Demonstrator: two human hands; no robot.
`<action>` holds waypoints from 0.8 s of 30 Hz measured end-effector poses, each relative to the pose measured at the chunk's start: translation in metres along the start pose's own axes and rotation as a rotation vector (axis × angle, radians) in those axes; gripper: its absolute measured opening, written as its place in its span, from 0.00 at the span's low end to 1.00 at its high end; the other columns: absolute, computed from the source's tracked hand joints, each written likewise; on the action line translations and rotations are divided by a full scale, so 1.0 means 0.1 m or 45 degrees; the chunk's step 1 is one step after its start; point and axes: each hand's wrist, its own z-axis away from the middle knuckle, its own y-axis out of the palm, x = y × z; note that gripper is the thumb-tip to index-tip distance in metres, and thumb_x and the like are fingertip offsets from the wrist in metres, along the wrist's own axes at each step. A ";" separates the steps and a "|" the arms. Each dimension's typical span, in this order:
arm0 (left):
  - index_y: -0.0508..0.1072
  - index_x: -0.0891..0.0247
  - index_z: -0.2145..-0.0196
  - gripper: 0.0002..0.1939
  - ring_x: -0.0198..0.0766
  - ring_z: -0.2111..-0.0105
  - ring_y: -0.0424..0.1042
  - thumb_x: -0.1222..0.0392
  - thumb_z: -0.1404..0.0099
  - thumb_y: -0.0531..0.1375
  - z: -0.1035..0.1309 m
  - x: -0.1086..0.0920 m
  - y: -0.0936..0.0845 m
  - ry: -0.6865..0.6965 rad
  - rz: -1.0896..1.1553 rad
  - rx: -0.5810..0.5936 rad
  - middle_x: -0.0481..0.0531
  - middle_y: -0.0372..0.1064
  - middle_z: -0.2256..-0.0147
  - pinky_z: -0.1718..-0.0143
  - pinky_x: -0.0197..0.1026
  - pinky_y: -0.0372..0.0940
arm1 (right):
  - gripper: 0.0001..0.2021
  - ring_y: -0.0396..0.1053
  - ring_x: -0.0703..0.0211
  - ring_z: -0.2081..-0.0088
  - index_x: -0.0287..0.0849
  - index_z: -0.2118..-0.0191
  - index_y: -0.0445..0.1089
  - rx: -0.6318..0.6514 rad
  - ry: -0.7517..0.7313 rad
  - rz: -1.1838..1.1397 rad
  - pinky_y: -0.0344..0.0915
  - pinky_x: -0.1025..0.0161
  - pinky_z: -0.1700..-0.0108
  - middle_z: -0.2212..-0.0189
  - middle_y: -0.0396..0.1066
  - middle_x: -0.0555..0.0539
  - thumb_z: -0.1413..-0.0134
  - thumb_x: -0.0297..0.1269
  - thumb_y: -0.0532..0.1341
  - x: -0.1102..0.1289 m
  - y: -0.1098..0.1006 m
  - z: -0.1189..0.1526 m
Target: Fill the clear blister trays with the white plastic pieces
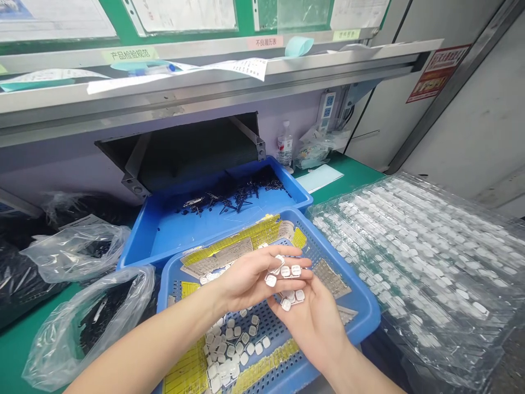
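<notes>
Both hands are held over a blue perforated basket [371, 317] lined with yellow and grey tape. My left hand [262, 273] lies palm up, fingers pointing right, with several small white square pieces [291, 270] on its fingers. Under and beside it, my right hand [314, 317] is cupped, with more white pieces [292, 297] on its palm and fingers. The fingertips of the left hand overlap the right hand. Loose white pieces [229, 347] are heaped in the lower left of the basket, and others lie near its back side.
Behind the basket is a blue tray [172, 230] with black scraps. Stacked clear trays [414, 257] of white pieces stand at right. Open plastic bags [82, 251] with black parts lie at left. A bottle [285, 145] stands at the back, below a metal shelf [184, 101].
</notes>
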 end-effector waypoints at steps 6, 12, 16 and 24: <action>0.63 0.71 0.65 0.07 0.43 0.56 0.64 0.69 0.43 0.51 -0.02 0.02 0.06 0.000 -0.093 -0.037 0.63 0.64 0.57 0.52 0.45 0.56 | 0.09 0.66 0.63 0.67 0.43 0.69 0.67 0.012 0.034 -0.004 0.61 0.58 0.61 0.69 0.70 0.49 0.50 0.37 0.51 -0.01 0.01 0.00; 0.65 0.63 0.66 0.11 0.37 0.52 0.58 0.69 0.39 0.44 0.08 0.03 0.16 0.210 -0.923 0.114 0.52 0.63 0.55 0.52 0.43 0.54 | 0.09 0.66 0.63 0.69 0.43 0.72 0.66 0.029 0.039 0.026 0.63 0.57 0.65 0.72 0.69 0.51 0.50 0.38 0.51 -0.02 -0.03 0.01; 0.64 0.62 0.64 0.14 0.34 0.51 0.56 0.72 0.39 0.42 0.16 -0.04 0.25 0.453 -1.343 0.218 0.50 0.61 0.53 0.51 0.40 0.53 | 0.08 0.66 0.64 0.72 0.42 0.73 0.66 0.037 0.035 -0.020 0.65 0.61 0.69 0.74 0.68 0.51 0.50 0.33 0.50 0.00 -0.02 0.02; 0.63 0.63 0.66 0.11 0.30 0.74 0.64 0.66 0.38 0.42 0.23 -0.17 -0.21 0.154 -2.064 -0.119 0.47 0.65 0.71 0.71 0.34 0.60 | 0.04 0.55 0.73 0.85 0.37 0.73 0.62 -0.158 0.032 0.024 0.50 0.77 0.89 0.80 0.60 0.52 0.53 0.29 0.52 0.07 0.02 0.03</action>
